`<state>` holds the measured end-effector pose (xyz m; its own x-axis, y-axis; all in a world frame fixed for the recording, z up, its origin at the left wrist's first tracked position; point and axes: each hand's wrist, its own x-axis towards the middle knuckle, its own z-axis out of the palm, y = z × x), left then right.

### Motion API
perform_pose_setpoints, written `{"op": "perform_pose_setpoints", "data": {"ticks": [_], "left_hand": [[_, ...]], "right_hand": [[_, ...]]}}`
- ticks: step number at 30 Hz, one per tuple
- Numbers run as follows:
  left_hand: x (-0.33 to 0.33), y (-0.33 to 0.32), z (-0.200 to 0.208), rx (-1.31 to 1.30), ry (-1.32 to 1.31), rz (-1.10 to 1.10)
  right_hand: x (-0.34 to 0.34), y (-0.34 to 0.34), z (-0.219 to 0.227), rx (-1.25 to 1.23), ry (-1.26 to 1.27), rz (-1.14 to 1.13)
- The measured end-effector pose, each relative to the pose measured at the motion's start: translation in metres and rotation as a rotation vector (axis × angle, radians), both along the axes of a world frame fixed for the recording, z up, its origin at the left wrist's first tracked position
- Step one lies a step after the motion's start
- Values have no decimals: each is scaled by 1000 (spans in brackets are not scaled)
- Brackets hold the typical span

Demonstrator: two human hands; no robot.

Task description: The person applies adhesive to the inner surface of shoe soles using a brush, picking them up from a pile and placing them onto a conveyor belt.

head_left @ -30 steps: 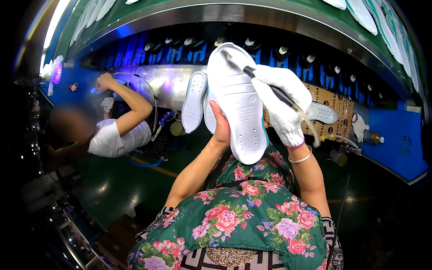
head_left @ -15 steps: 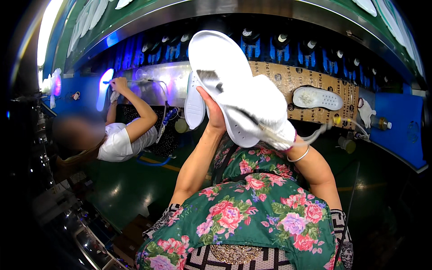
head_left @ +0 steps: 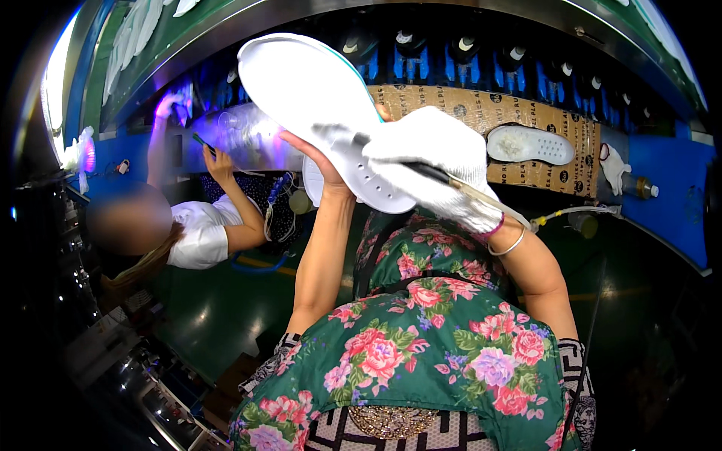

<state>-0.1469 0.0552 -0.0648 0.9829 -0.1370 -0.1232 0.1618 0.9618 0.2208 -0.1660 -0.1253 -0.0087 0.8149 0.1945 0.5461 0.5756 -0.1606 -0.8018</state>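
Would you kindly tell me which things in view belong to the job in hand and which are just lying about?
Apparently in use:
white sole, left grip
dark tool with pale hose, right grip

Probably just lying about:
loose white glove
bottle
untouched sole on cardboard, role unclear

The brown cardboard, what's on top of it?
A white sole lies on the right part of the cardboard, perforated end pointing right. Anything behind the gloved right hand, which covers some of the left part, can't be seen.

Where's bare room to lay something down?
Narrow strips of bare cardboard flank the lone white sole, far and near; blue holders edge the far one. Crowded: around the right hand and held sole, and by the spare glove and bottle.
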Motion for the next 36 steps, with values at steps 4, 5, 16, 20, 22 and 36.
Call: {"op": "perform_pose_setpoints", "data": {"ticks": [4, 5, 16, 20, 22, 36], "left_hand": [[14, 0, -7, 42, -194, -250], [17, -5, -2, -101, -192, -253], [37, 3, -4, -164, -389, -260], [44, 0, -3, -148, -408, -203], [50, 7, -11, -137, -423, -212], [70, 35, -11, 82, -362, -454]], "right_hand": [[-13, 15, -1, -131, -200, -120], [-17, 14, 0, -103, -187, -25], [-22, 12, 11, 60, -64, 62], [-11, 1, -1, 32, 14, -55], [-21, 6, 3, -158, -148, -39], [-15, -4, 0, 281, 270, 296]]}}
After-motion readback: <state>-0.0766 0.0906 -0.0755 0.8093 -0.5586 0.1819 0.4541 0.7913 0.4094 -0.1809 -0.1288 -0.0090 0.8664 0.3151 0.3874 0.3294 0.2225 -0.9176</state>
